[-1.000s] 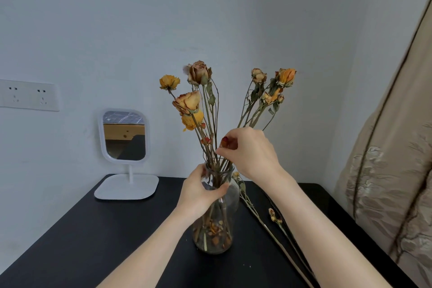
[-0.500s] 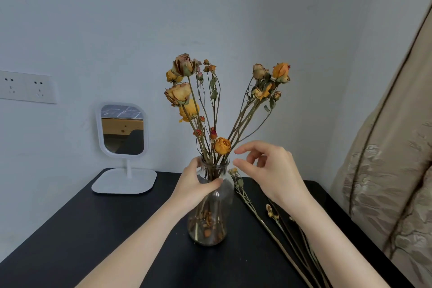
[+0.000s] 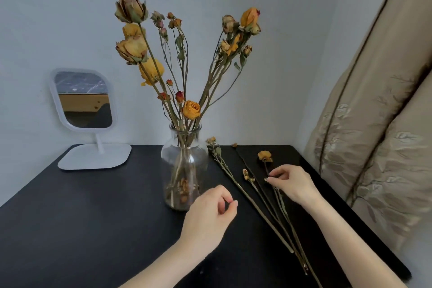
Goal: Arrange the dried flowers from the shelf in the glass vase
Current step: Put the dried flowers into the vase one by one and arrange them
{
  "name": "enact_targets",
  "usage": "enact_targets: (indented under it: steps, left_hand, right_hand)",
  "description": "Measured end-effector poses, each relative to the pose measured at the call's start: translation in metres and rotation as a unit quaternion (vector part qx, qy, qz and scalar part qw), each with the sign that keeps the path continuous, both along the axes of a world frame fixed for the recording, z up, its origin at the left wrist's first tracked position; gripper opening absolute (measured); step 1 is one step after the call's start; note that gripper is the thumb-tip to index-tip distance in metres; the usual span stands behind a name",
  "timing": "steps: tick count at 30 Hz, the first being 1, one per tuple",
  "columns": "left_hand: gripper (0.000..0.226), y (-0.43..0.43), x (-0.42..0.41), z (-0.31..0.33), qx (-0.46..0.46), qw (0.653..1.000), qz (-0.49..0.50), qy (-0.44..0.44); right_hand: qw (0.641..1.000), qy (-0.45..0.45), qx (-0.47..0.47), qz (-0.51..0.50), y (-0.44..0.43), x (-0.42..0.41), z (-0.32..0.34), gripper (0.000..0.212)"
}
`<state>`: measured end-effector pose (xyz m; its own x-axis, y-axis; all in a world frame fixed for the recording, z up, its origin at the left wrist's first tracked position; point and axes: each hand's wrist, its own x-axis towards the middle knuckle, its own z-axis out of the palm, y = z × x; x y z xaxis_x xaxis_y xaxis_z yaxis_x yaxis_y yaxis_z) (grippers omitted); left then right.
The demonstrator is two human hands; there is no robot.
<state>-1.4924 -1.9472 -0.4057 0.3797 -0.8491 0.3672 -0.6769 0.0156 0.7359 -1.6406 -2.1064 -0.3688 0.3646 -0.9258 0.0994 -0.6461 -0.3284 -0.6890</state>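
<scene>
- Several dried roses [image 3: 187, 72] stand in the glass vase [image 3: 184, 166]; loose stems [image 3: 257, 199] lie beside it on the black table [image 3: 81, 217].
- Right hand [image 3: 292, 184] pinches the yellow-headed stem [image 3: 265, 156]; brittle, it may snap.
- Left hand [image 3: 210, 215], loosely curled and empty, hovers near the vase and could knock it.

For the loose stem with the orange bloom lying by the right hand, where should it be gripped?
Pinch the thin stem just below the orange bloom, from above, where the right hand already sits. It lies flat on the table, and the dried head looks brittle.
</scene>
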Motion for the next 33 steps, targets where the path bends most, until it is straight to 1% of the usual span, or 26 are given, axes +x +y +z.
enact_targets:
  steps: [2,3,7,10,13,16,21,25,30,33]
  left_hand:
    - [0.024,-0.021,-0.009,-0.004,0.094,0.996,-0.002,-0.002]
    - [0.025,-0.031,-0.012,-0.005,0.121,0.993,0.005,0.003]
    - [0.036,-0.073,-0.015,-0.007,0.165,0.984,0.067,0.0]
    - [0.029,-0.099,-0.013,-0.011,0.195,0.973,0.121,-0.01]
    - [0.032,-0.117,-0.012,-0.014,0.232,0.96,0.157,-0.014]
    - [0.031,-0.127,-0.01,-0.017,0.249,0.953,0.173,-0.011]
    - [0.022,-0.135,-0.009,-0.022,0.278,0.942,0.188,-0.018]
    - [0.018,-0.138,-0.008,-0.022,0.283,0.94,0.191,-0.01]
    - [0.028,-0.136,-0.003,-0.021,0.269,0.94,0.201,0.059]
    - [0.024,-0.134,0.0,-0.019,0.238,0.944,0.196,0.118]
  right_hand:
    - [0.999,0.041,0.025,0.003,-0.008,-0.007,-0.009,0.019]
    - [0.998,0.06,0.035,0.008,-0.011,-0.009,-0.013,0.02]
    - [0.991,0.114,0.056,0.043,-0.017,-0.007,-0.023,0.019]
    - [0.988,0.134,0.045,0.055,-0.021,-0.001,-0.028,0.018]
    - [0.987,0.147,0.033,0.061,-0.027,0.006,-0.029,0.019]
    - [0.982,0.17,0.03,0.073,-0.03,0.014,-0.029,0.021]
    - [0.971,0.216,0.052,0.084,-0.032,0.021,-0.032,0.018]
    - [0.966,0.236,0.061,0.082,-0.034,0.024,-0.033,0.019]
    - [0.966,0.237,0.074,0.077,-0.037,0.028,-0.033,0.017]
    - [0.973,0.204,0.08,0.068,-0.038,0.029,-0.034,0.014]
